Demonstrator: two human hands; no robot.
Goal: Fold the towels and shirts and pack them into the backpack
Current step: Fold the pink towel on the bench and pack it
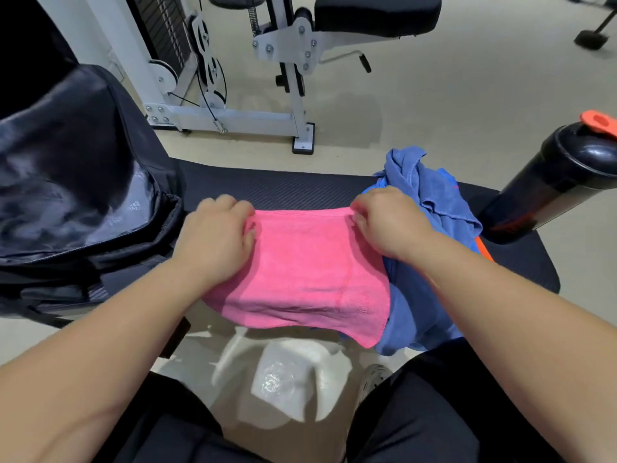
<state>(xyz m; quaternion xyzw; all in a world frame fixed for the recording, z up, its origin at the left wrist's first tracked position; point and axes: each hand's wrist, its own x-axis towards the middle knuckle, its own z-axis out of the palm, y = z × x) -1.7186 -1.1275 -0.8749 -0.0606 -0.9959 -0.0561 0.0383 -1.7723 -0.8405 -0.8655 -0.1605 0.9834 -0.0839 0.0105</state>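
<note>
Both hands pinched the far corners of the pink towel (300, 272): the left hand (217, 235) had its fingers (245, 217) curled on the left corner, the right hand (387, 225) on the right one. Little of the task looked done. Soft and wrinkled, the towel lay on the table (283, 188) between the backpack (73, 182) and a crumpled blue heap (424, 195), its near edge hanging off the front. That heap was unfolded, and the gaping backpack showed nothing packed.
</note>
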